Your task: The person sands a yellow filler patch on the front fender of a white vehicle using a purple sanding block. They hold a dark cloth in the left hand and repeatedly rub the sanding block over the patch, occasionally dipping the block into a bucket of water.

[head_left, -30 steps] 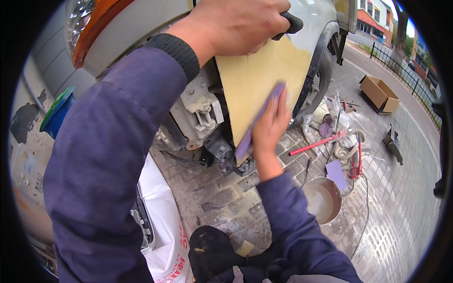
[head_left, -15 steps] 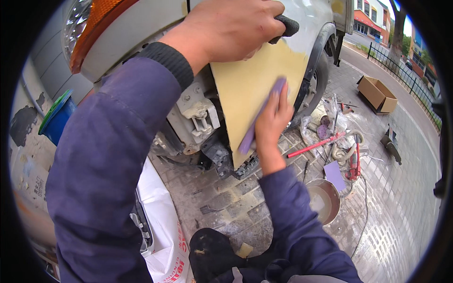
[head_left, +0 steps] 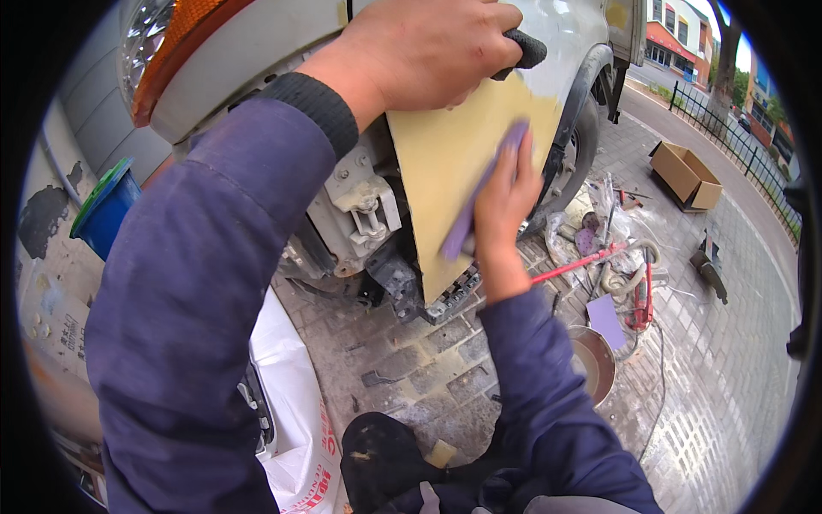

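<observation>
My right hand [head_left: 505, 201] is closed on a strip of purple sandpaper [head_left: 462, 231], laid lengthwise against the yellow filler-coated panel [head_left: 428, 176] of a white vehicle. Motion blurs the upper end of the strip. Higher up, my left hand [head_left: 432, 51] grips a dark grey sponge-like piece [head_left: 527, 50] by the panel's top edge; most of it is hidden under the fingers. Left of the panel, bare metal brackets [head_left: 366, 206] are exposed. An orange and clear headlamp [head_left: 158, 51] sits above my left forearm.
A metal bowl of cloudy liquid [head_left: 604, 368] and a purple sheet [head_left: 606, 321] lie right of my forearm. Beyond are a red-handled tool [head_left: 582, 264], a cord and plastic scraps. An open cardboard box [head_left: 685, 176] stands farther off. White sacking [head_left: 291, 403] and a blue bucket [head_left: 107, 214] are left.
My right hand and the sandpaper have slid up and slightly right along the panel. My left hand keeps its place at the top.
</observation>
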The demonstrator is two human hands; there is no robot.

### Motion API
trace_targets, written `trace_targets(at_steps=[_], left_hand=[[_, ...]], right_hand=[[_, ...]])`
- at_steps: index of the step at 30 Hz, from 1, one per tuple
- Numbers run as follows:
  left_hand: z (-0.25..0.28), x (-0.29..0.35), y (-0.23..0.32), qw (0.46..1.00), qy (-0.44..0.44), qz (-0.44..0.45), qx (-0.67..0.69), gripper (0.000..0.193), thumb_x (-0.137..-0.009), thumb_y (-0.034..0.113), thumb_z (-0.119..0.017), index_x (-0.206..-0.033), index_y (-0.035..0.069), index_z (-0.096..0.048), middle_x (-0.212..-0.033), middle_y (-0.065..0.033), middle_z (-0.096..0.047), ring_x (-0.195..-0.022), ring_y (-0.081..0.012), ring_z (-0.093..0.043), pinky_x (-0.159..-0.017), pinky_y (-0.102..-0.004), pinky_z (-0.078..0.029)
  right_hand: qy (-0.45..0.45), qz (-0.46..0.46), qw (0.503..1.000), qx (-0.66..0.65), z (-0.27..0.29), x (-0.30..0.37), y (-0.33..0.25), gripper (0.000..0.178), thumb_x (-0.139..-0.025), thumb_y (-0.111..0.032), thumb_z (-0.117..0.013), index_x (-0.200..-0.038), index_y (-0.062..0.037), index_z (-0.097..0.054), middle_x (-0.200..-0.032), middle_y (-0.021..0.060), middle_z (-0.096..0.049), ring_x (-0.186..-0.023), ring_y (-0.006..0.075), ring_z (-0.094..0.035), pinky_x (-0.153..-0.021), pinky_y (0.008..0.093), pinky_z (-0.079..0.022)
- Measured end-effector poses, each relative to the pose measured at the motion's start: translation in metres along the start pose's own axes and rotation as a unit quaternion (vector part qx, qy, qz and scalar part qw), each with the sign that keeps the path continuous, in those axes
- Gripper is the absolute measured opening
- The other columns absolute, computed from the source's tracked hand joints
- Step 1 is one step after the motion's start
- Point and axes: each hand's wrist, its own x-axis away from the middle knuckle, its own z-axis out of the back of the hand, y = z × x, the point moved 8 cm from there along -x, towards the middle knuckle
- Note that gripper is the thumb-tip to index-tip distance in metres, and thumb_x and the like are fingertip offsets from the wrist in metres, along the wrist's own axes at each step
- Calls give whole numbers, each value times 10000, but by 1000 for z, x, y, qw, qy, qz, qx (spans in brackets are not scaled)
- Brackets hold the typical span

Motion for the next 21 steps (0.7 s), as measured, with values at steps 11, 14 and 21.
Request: trace_targets(at_steps=[11,14,21], left_hand=[[2,-2,1,1000,-3,-6,-5,112,-920,213,-732,-881,113,-762,-973,-47,-695,-985,-240,-698,-838,-407,-564],[3,-1,1,1000,-1,-5,-16,121,-921,215,-731,-864,112,-760,-972,-47,-699,-983,-239,-698,-839,-404,-560],[2,-1,1,1000,11,-8,-2,115,-911,201,-725,-850,109,-756,-964,-45,-702,-971,-242,-696,-844,-403,-558]], right_hand=[[-41,-173,983,48,25,80,52,500,-1132,-199,-629,-1593,-7,-607,-982,163,-583,-895,298,-565,-828,438,-483],[-40,-107,992,48,8,29,35,464,-1117,-185,-645,-1551,-21,-656,-942,185,-567,-887,312,-565,-791,460,-460],[-57,-28,993,104,4,24,17,551,-1135,-243,-630,-1655,-78,-554,-1181,235,-609,-1117,380,-561,-1018,482,-444]])
